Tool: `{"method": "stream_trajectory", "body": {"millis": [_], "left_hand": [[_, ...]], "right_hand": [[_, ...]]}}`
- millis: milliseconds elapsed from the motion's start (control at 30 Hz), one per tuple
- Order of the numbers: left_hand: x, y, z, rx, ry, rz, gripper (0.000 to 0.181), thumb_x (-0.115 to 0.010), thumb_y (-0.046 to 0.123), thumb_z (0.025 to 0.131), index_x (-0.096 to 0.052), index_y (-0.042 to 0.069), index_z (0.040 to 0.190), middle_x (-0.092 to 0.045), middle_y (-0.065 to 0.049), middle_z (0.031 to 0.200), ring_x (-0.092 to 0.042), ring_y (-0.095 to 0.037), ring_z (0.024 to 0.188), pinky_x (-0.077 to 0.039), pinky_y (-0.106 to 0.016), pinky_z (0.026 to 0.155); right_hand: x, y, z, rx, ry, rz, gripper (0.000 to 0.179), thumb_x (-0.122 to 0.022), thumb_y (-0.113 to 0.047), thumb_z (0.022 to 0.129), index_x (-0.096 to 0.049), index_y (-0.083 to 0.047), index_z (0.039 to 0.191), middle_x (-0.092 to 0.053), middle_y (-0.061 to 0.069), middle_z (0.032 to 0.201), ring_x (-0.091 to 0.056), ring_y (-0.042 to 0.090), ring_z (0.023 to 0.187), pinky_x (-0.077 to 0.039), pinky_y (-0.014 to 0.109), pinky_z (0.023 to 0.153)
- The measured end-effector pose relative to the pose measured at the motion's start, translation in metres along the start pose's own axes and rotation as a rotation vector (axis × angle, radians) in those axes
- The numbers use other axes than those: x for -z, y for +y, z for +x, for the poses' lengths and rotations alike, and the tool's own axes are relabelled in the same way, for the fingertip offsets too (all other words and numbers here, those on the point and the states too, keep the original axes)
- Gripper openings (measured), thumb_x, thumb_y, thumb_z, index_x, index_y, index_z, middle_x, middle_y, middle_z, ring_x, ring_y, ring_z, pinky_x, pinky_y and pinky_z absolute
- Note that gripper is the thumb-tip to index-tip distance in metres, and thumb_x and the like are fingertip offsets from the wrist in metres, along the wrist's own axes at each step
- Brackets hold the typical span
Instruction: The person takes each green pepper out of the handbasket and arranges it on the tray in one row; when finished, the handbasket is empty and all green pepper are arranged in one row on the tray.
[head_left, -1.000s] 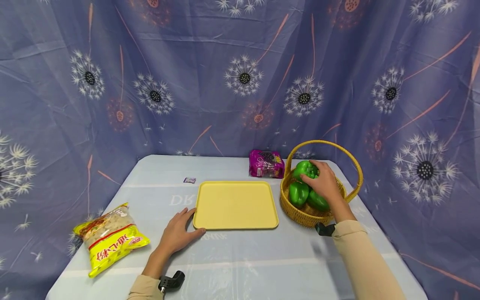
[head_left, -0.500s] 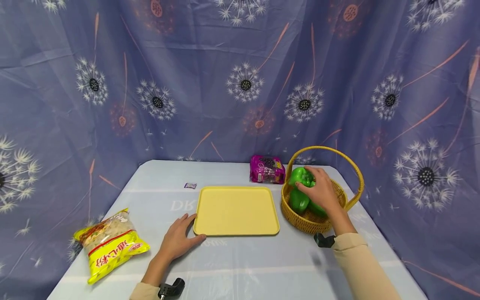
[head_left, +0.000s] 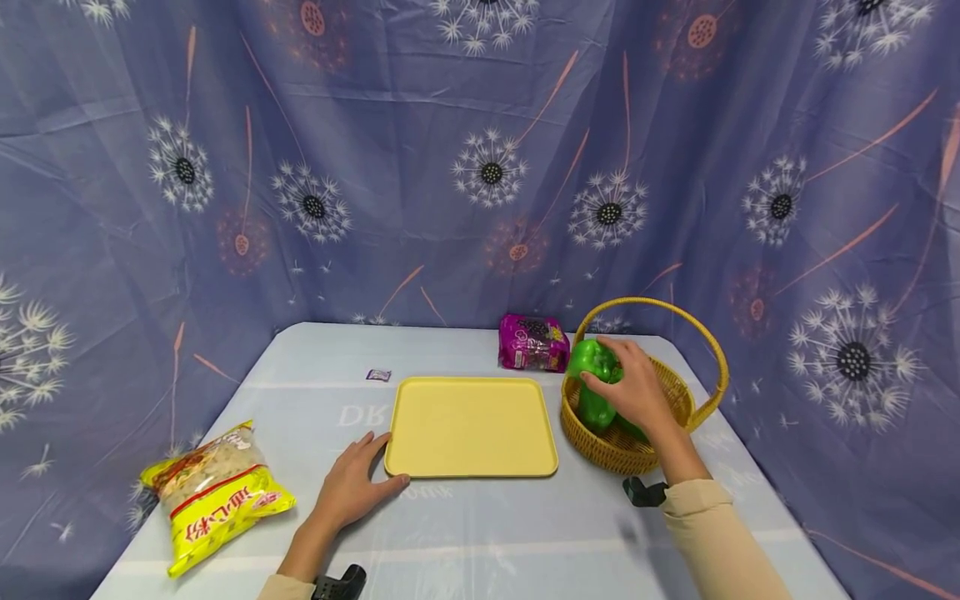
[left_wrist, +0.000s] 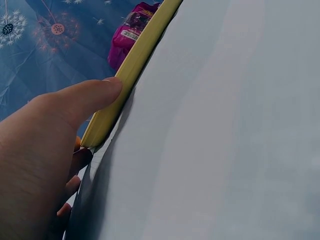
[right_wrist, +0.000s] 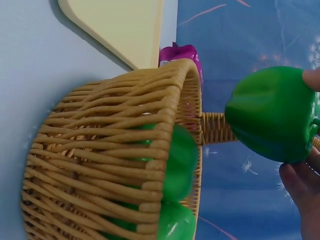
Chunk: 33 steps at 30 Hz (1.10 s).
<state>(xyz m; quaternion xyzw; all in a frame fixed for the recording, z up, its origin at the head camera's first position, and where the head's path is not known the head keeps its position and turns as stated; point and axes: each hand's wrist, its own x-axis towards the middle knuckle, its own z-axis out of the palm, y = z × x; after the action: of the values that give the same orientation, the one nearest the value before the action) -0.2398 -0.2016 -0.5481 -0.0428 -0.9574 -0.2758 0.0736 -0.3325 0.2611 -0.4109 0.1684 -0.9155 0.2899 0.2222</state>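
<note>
My right hand [head_left: 636,385] grips a green bell pepper [head_left: 588,358] with thumb and fingertips. In the right wrist view the bell pepper [right_wrist: 270,115] is lifted above the rim of the wicker basket [right_wrist: 100,145]. More green bell peppers [right_wrist: 175,220] lie inside that basket, partly hidden by its weave. At the left front corner of the yellow tray [head_left: 472,425] rests my left hand [head_left: 351,483], its thumb along the near edge and its fingers by the left side. In the left wrist view the thumb of my left hand [left_wrist: 50,130] lies against the tray's rim [left_wrist: 127,75].
Behind the basket's left side sits a purple snack package [head_left: 532,343]. A tiny purple wrapped packet [head_left: 378,375] lies beyond the tray. On the far left is a yellow bag of pasta [head_left: 217,500]. The basket's tall handle [head_left: 697,325] arches over its opening, and a patterned curtain [head_left: 405,217] surrounds the table.
My right hand has moved slightly left with the bell pepper, bringing it toward the basket's left rim. My left hand has stayed at the tray corner. The head view has tilted up a little.
</note>
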Motion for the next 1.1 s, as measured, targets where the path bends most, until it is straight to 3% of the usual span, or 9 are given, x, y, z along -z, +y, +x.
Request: {"method": "stream_trajectory", "body": {"millis": [433, 600, 1100], "left_hand": [[-0.002, 0.0, 0.0, 0.019, -0.004, -0.002, 0.09, -0.065, 0.072, 0.071, -0.049, 0.018, 0.142, -0.04, -0.019, 0.146, -0.034, -0.045, 0.133, -0.028, -0.064, 0.104], [-0.002, 0.0, 0.0, 0.025, -0.003, -0.007, 0.091, -0.065, 0.074, 0.07, -0.049, 0.019, 0.142, -0.04, -0.019, 0.146, -0.034, -0.045, 0.133, -0.028, -0.064, 0.104], [-0.001, 0.0, -0.002, 0.032, 0.001, -0.024, 0.089, -0.066, 0.073, 0.07, -0.05, 0.021, 0.14, -0.041, -0.017, 0.146, -0.034, -0.044, 0.133, -0.028, -0.065, 0.103]], "right_hand": [[-0.011, -0.007, 0.002, 0.055, -0.004, 0.003, 0.072, -0.075, -0.046, 0.08, -0.051, -0.013, 0.139, -0.049, 0.011, 0.13, -0.048, 0.034, 0.118, -0.045, 0.057, 0.089], [-0.014, -0.008, 0.004, 0.064, -0.017, 0.01, 0.073, -0.072, -0.051, 0.08, -0.051, -0.014, 0.139, -0.049, 0.01, 0.13, -0.048, 0.032, 0.117, -0.047, 0.056, 0.088], [-0.035, -0.018, 0.018, 0.097, -0.063, 0.029, 0.07, -0.075, -0.046, 0.08, -0.05, -0.02, 0.14, -0.05, 0.007, 0.13, -0.048, 0.031, 0.118, -0.045, 0.057, 0.09]]}}
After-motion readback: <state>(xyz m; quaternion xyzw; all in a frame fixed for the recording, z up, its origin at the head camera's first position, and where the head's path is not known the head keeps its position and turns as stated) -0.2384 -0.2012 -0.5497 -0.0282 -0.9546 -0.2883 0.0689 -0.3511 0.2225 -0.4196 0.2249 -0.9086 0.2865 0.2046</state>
